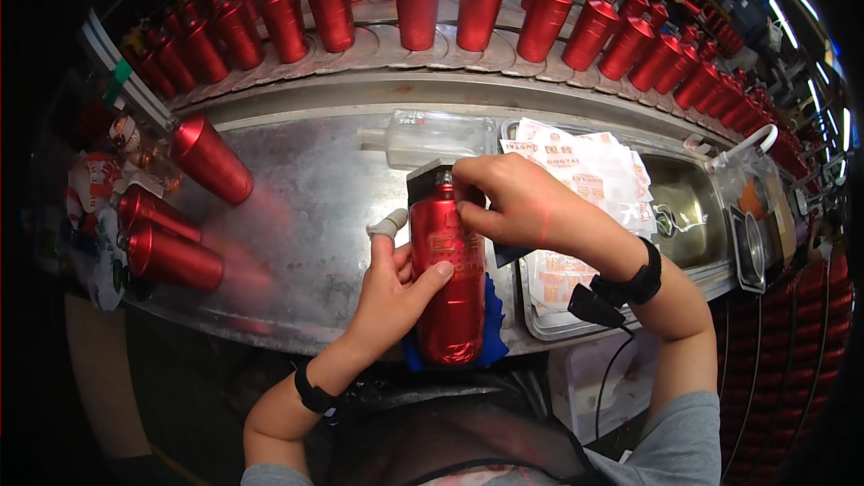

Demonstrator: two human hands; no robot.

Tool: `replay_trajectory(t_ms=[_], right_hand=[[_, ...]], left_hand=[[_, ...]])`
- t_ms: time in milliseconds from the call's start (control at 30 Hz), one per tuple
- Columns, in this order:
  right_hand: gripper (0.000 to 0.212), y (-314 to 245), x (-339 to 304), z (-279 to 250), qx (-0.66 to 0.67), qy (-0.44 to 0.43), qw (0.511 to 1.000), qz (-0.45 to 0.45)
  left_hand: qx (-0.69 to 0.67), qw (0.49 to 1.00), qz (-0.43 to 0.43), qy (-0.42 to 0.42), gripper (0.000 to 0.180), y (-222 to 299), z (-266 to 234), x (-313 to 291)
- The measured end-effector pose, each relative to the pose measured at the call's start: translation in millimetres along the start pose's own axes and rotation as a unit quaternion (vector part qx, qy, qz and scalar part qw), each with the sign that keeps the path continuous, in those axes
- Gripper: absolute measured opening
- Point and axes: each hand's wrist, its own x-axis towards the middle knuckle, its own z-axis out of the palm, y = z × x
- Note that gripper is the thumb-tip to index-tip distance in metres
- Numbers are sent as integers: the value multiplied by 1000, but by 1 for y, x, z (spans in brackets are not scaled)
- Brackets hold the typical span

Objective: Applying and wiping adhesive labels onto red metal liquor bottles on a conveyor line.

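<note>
A glossy red bottle [452, 306] with gold print lies tilted in front of me on a blue cloth [494, 328], its neck pointing away. My left hand [396, 283] grips its left side, thumb across the front; a pale cover [387, 223] wraps one fingertip. At the bottle's neck and right shoulder, my right hand [513, 202] is closed with fingers curled and pinched. Whatever sits between those fingertips is hidden. A dark block [419, 185] is behind the neck. Just right of the bottle, printed white and orange label sheets [576, 166] lie in a metal tray [562, 331].
Many red bottles [418, 4] stand along a curved conveyor [396, 45] at the back. More red bottles [211, 160] lie at the left of the metal table [306, 243]. A clear glass bottle [441, 138] lies beyond my hands. A basin of liquid [688, 211] is at the right.
</note>
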Motion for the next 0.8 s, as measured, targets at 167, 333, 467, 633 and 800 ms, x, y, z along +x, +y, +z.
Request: replay_trajectory(t_ms=[167,333,467,633,800], right_hand=[[15,17,-16,22,40,115,991,57],[41,19,-43,56,314,137,919,194],[65,12,-51,68,316,135,919,195],[72,16,-46,72,308,136,920,200],[72,16,-45,73,348,133,905,207]], left_hand=[[-26,999,-23,-22,77,-6,-7,5],[-64,996,-42,-49,81,-11,-16,17],[-68,995,-41,-66,84,-13,-21,22],[-72,994,-49,-70,85,-16,-28,29],[-84,993,-49,-72,86,-12,-30,30]])
